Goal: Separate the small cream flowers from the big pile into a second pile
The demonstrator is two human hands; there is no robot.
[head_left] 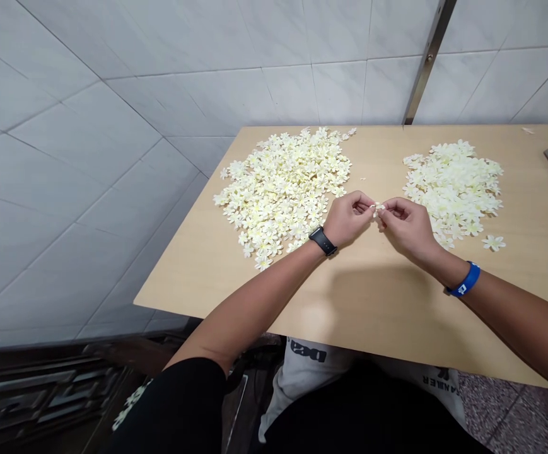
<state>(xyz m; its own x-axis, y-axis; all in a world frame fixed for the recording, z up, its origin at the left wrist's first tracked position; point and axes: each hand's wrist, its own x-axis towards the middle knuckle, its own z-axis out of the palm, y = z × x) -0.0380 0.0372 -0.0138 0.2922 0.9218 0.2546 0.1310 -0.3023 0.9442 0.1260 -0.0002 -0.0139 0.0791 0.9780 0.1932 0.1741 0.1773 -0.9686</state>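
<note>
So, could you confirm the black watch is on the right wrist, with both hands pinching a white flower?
No, the head view shows the black watch on the left wrist, not the right; the left hand and right hand do pinch the white flower.

Grey shorts: bold black print reads roughly "DEA", upside down. Smaller print on the other leg is illegible. Blue wristband: white mark too small to read.

On the pale beige table lie cream-white blossoms, their centres apparently pale yellow. Above the table, white wall tiles show grey veining; over it, a black watch and blue wristband.
</note>
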